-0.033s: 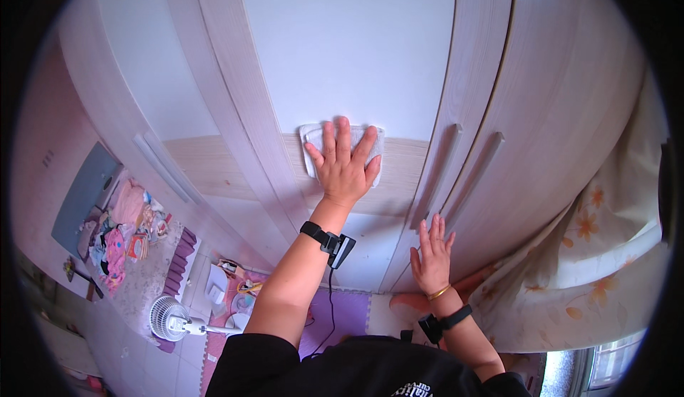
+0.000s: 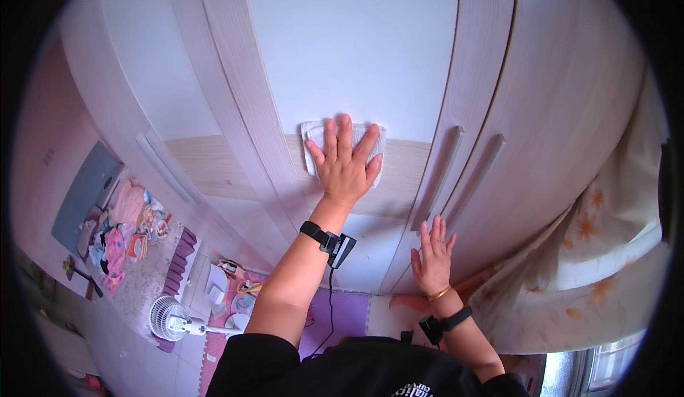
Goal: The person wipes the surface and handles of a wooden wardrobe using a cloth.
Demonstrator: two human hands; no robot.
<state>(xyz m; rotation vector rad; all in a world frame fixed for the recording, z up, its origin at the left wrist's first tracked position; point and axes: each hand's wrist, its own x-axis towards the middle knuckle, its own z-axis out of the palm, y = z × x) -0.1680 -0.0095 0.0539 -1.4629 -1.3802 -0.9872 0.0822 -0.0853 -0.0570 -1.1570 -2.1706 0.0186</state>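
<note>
My left hand (image 2: 344, 168) lies flat with fingers spread on a folded white cloth (image 2: 311, 133), pressing it against the wardrobe door (image 2: 356, 62). The cloth covers the place where the white panel meets a pale wood-grain band (image 2: 404, 158); its middle is hidden under the palm. Lower and to the right, my right hand (image 2: 432, 260) holds nothing. Its fingers stretch upward, close to the lower end of the door handle (image 2: 440, 176). Whether the fingertips touch the door I cannot tell.
A second long handle (image 2: 476, 183) runs beside the first. Flowered curtains (image 2: 591, 254) hang at the right. At lower left stand a white fan (image 2: 171, 319) and a bed (image 2: 153, 265) heaped with clothes (image 2: 125, 233). A purple mat (image 2: 349, 315) covers the floor near me.
</note>
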